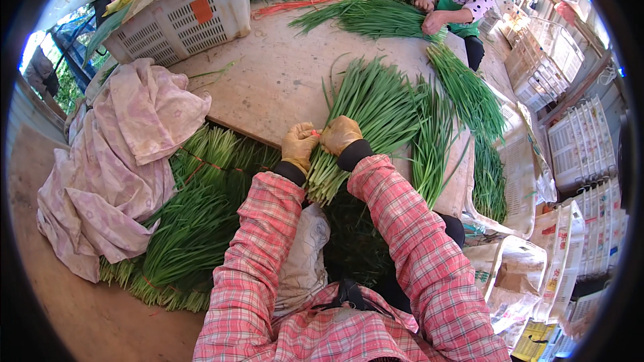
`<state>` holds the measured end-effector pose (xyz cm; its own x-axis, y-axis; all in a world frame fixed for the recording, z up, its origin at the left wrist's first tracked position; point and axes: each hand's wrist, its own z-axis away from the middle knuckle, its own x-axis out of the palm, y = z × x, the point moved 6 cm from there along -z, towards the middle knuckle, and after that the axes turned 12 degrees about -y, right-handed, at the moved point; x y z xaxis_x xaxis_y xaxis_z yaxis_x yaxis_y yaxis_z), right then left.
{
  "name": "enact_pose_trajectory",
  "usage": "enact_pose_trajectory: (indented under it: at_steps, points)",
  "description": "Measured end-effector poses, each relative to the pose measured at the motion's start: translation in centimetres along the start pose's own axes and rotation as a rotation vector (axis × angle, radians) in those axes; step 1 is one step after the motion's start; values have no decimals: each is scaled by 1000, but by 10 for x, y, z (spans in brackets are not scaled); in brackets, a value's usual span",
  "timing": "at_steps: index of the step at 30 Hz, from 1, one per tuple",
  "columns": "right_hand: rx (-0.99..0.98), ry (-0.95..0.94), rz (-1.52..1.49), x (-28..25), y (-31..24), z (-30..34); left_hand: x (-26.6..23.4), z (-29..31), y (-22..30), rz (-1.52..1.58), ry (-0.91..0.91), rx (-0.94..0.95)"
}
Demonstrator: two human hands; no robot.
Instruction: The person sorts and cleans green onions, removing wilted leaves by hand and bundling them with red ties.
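A thick bunch of green Chinese chives (378, 97) lies on the table edge, its leaves pointing away from me and its pale stalk ends toward me. My right hand (341, 135), in a tan glove, is closed over the top of the bunch near the stalks. At the bunch's left side my left hand (299, 145), gloved alike, pinches a red tie (314, 133). How far the tie runs round the stalks is hidden by my hands. Loose chives (431, 137) lie just right of the bunch.
A pale table (282, 67) stretches ahead. Tied chives (181, 228) lie at left beside a draped cloth (134, 134). A white crate (191, 23) stands far left. Far right, a co-worker's hands (433, 20) handle chives. Stacked crates (582, 141) line the right side.
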<state>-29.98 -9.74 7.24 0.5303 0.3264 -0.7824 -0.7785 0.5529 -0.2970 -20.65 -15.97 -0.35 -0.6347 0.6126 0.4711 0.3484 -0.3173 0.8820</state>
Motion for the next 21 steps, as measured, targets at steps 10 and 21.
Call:
enact_pose_trajectory:
  at_steps: [10, 21]
  points:
    - [-123, 183, -381, 2, 12, -1, -5, -8, -10, -62, 107, -25]
    - [-137, 198, -497, 4, 19, -5, -1, -10, -11, -25, 23, -30]
